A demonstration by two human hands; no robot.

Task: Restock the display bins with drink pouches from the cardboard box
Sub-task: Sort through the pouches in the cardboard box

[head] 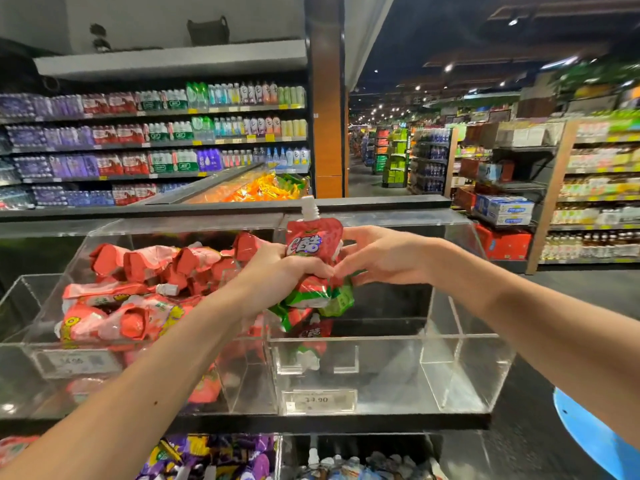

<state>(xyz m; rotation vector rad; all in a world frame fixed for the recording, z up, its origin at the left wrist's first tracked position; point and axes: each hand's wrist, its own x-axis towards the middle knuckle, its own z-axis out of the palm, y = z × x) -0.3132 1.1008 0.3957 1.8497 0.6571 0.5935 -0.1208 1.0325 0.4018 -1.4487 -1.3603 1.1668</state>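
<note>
Plainly, red pouches [138,292] heap the left bin [20,375].

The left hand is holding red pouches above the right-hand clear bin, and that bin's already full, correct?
Not full. The head view shows the right-hand clear bin nearly empty, with only one pouch visible inside. The left hand does hold red pouches above it.

Left hand [277,268], right hand [377,258] grip pouches [313,244] over bin [460,341]
</note>
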